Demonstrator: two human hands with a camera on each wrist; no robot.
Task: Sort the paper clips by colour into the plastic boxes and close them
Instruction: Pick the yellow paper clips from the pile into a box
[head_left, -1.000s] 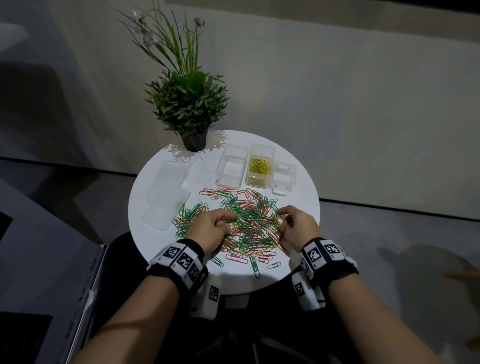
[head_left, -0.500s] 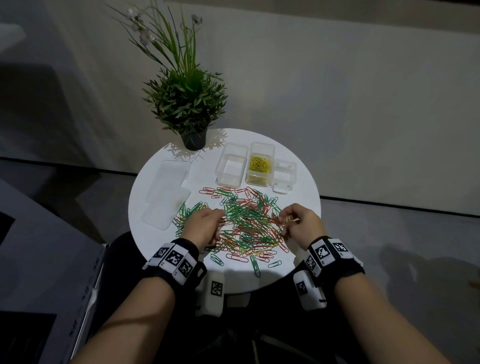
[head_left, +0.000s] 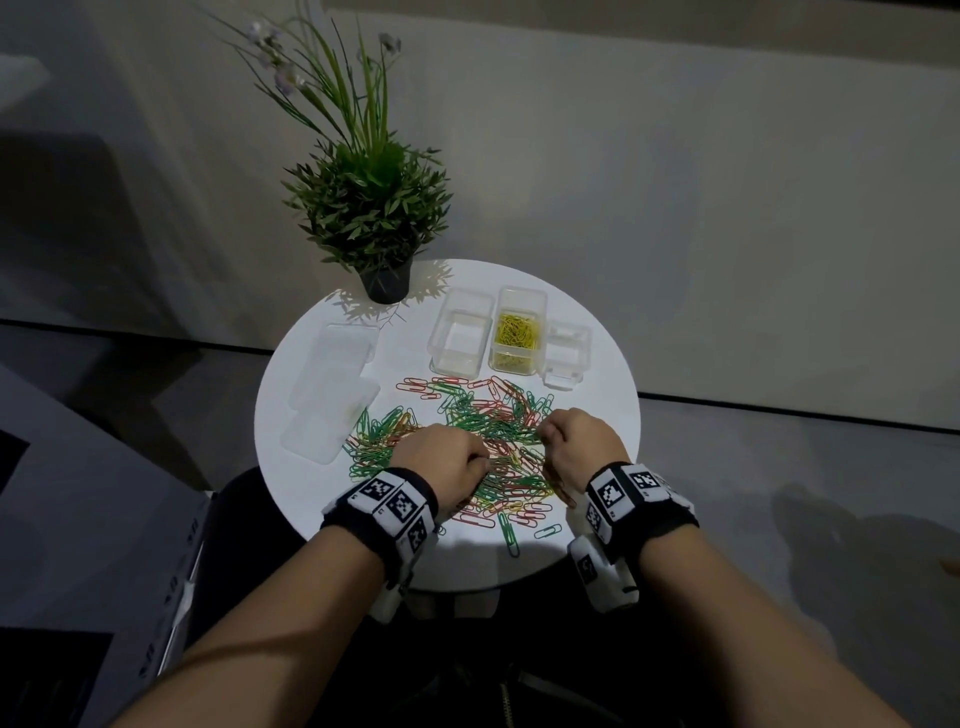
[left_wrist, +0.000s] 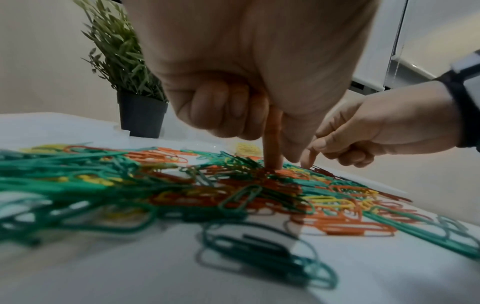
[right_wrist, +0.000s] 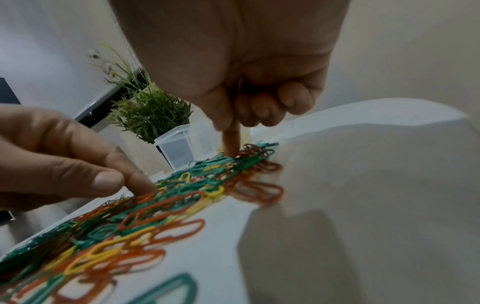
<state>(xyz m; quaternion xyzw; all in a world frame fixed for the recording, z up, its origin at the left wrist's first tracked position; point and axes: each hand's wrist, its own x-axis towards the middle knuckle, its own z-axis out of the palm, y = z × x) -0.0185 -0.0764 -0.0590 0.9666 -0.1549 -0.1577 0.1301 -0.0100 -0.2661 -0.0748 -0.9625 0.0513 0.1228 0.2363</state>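
So the round white table (head_left: 597, 364) has a heap of green, orange and yellow paper clips (head_left: 483, 426) spread across its near half, with three clear plastic boxes (head_left: 460, 338) just past the heap's far edge, the middle one holding yellow clips. Both hands sit right on the heap: left hand (head_left: 441, 457) and right hand (head_left: 579, 441) each poke one straight finger down, other fingers curled, gripping nothing I can see.

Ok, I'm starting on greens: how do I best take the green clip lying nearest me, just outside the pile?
Pinch the green clip across its long sides, mid-length, coming straight down. It lies flat on the table, just off the pile, its length running toward you, so thumb and forefinger likely fit either side without snagging others.
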